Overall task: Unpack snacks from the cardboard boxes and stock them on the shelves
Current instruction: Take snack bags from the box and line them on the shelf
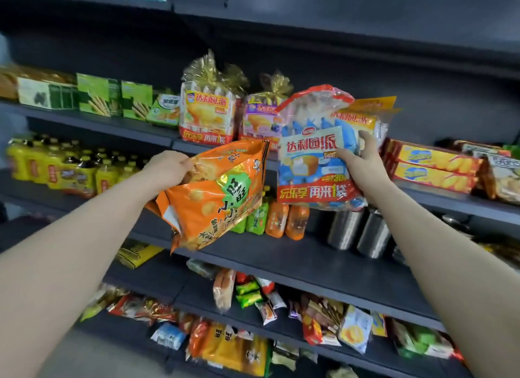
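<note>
Now L hand grips orange bag; R hand grips blue pack.

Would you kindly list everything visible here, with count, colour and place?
Orange cracker bag: one, orange and green, in the left hand.
Blue pie bag: one, blue, white and red, in the right hand.
Pie bags with gold ties: two plainly seen, yellow and purple, upper shelf centre.
Green biscuit boxes: several, upper shelf left.
Yellow cracker boxes: two stacked, upper shelf right.
Yellow bottle packs: several, second shelf left.
Steel canisters: two, silver, second shelf right.
Mixed snack packets: many, lower shelves.
Shelf unit: dark grey.
Left hand: grips the cracker bag's top.
Right hand: holds the pie bag's side.
</note>
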The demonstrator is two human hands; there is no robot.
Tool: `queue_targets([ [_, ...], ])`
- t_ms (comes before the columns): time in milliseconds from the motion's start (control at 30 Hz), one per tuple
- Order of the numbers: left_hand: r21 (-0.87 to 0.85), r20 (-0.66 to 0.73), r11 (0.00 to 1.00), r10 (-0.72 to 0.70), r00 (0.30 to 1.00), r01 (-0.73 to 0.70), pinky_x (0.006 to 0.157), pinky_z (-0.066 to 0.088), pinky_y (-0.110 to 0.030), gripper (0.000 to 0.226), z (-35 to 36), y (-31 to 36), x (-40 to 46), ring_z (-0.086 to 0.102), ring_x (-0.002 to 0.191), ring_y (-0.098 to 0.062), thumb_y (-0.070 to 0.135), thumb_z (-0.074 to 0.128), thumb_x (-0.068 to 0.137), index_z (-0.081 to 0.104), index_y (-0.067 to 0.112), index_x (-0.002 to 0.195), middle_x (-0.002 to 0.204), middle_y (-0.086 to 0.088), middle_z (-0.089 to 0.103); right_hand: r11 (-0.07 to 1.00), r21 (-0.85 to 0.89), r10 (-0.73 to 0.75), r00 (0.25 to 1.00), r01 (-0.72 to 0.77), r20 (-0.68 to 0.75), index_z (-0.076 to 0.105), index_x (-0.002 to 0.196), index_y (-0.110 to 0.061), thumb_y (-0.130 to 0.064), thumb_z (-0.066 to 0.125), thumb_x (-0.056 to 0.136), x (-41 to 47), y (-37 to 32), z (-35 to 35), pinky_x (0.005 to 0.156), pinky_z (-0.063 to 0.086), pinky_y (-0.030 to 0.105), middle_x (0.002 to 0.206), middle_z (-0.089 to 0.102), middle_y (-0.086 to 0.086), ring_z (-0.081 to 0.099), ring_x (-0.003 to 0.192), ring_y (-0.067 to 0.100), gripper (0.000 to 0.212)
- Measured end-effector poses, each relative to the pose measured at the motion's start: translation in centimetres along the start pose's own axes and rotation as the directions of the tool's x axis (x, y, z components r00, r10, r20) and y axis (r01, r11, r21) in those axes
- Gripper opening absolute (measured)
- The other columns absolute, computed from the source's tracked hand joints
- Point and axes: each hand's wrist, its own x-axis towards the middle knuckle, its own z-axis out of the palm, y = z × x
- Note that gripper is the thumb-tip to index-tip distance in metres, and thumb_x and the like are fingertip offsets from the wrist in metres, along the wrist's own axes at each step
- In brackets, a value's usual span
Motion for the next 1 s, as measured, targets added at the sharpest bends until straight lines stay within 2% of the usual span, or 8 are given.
queue_targets([
  [200, -0.096, -0.004, 0.994, -0.044, 0.999, 0.043, 0.088, 0.045, -0.039, 0.033, -1.0, -3.9, 3.9, 0.060, 0.106, -0.034, 0.028, 0.044, 0.105, 0.066, 0.004, 0.103, 0.105, -0.013, 0.066, 0.993, 0.021, -0.119, 0.993, 0.119, -0.010, 0.026, 0.144, -0.041, -0.046, 0.063, 0.093, 8.5, -1.3, 7.5, 0.078, 0.062, 0.046, 0.112, 0.062, -0.013, 0.072, 0.092, 0.015, 0.064],
  [333, -0.131, 0.010, 0.991, -0.040, 0.999, 0.041, 0.077, 0.044, -0.036, 0.029, -0.9, -5.8, 7.0, 0.057, 0.093, -0.026, 0.032, 0.045, 0.104, 0.065, 0.012, 0.101, 0.096, -0.003, 0.064, 0.982, 0.054, -0.180, 0.983, 0.182, -0.039, 0.024, 0.146, -0.037, -0.040, 0.060, 0.096, 14.2, -1.7, 12.0, 0.084, 0.060, 0.048, 0.109, 0.060, -0.016, 0.068, 0.099, 0.015, 0.061],
  [433, -0.118, 0.022, 0.992, -0.049, 0.999, 0.051, 0.075, 0.042, -0.029, 0.021, -0.4, -7.1, 9.6, 0.053, 0.100, -0.019, 0.033, 0.046, 0.104, 0.065, 0.027, 0.095, 0.093, 0.008, 0.060, 0.978, 0.022, -0.208, 0.978, 0.208, -0.013, 0.020, 0.151, -0.032, -0.035, 0.059, 0.098, 18.1, -0.8, 14.9, 0.097, 0.054, 0.048, 0.133, 0.056, -0.001, 0.061, 0.116, 0.021, 0.066],
  [533, -0.121, 0.039, 0.990, -0.062, 0.997, 0.067, 0.086, 0.035, -0.027, 0.029, 0.2, -7.8, 11.4, 0.046, 0.107, -0.009, 0.034, 0.048, 0.103, 0.064, 0.020, 0.124, 0.113, 0.011, 0.056, 0.969, -0.146, -0.188, 0.979, 0.197, 0.077, 0.005, 0.159, -0.032, -0.030, 0.057, 0.100, 20.7, 1.6, 17.0, 0.103, 0.043, 0.039, 0.160, 0.031, 0.003, 0.049, 0.132, 0.030, 0.079],
  [600, -0.118, 0.047, 0.990, -0.076, 0.996, 0.081, 0.092, 0.032, -0.025, 0.036, 0.4, -8.1, 12.2, 0.046, 0.112, -0.008, 0.034, 0.048, 0.103, 0.060, 0.017, 0.133, 0.118, 0.013, 0.052, 0.940, -0.272, -0.186, 0.978, 0.206, 0.095, 0.000, 0.160, -0.032, -0.027, 0.055, 0.101, 21.7, 3.2, 17.9, 0.095, 0.045, 0.039, 0.159, 0.035, 0.008, 0.054, 0.125, 0.038, 0.080],
  [733, -0.124, 0.070, 0.991, -0.048, 0.996, 0.056, 0.082, 0.038, -0.025, 0.022, 1.2, -8.5, 13.5, 0.052, 0.109, -0.011, 0.032, 0.047, 0.104, 0.065, 0.026, 0.114, 0.104, 0.017, 0.059, 0.906, -0.356, -0.223, 0.973, 0.228, 0.055, -0.002, 0.158, -0.036, -0.031, 0.052, 0.102, 22.3, 4.4, 18.3, 0.074, 0.047, 0.034, 0.145, 0.051, 0.016, 0.065, 0.100, 0.038, 0.079],
  [867, -0.131, 0.092, 0.991, 0.014, 0.996, -0.002, 0.078, 0.039, -0.025, 0.016, 1.7, -8.3, 14.2, 0.052, 0.099, -0.009, 0.031, 0.046, 0.104, 0.062, 0.029, 0.100, 0.094, 0.018, 0.059, 0.830, -0.495, -0.256, 0.964, 0.257, 0.071, -0.001, 0.158, -0.034, -0.031, 0.058, 0.099, 21.5, 4.1, 18.0, 0.078, 0.054, 0.039, 0.160, 0.025, 0.015, 0.062, 0.108, 0.037, 0.083],
  [1000, -0.130, 0.089, 0.989, 0.080, 0.993, -0.068, 0.072, 0.040, -0.029, 0.028, 1.5, -7.5, 14.0, 0.057, 0.085, -0.011, 0.030, 0.046, 0.105, 0.061, 0.029, 0.081, 0.085, 0.011, 0.063, 0.751, -0.593, -0.337, 0.941, 0.289, 0.032, 0.016, 0.155, -0.029, -0.022, 0.061, 0.097, 19.2, 3.0, 17.1, 0.091, 0.055, 0.051, 0.156, 0.026, 0.016, 0.049, 0.129, 0.039, 0.075],
])
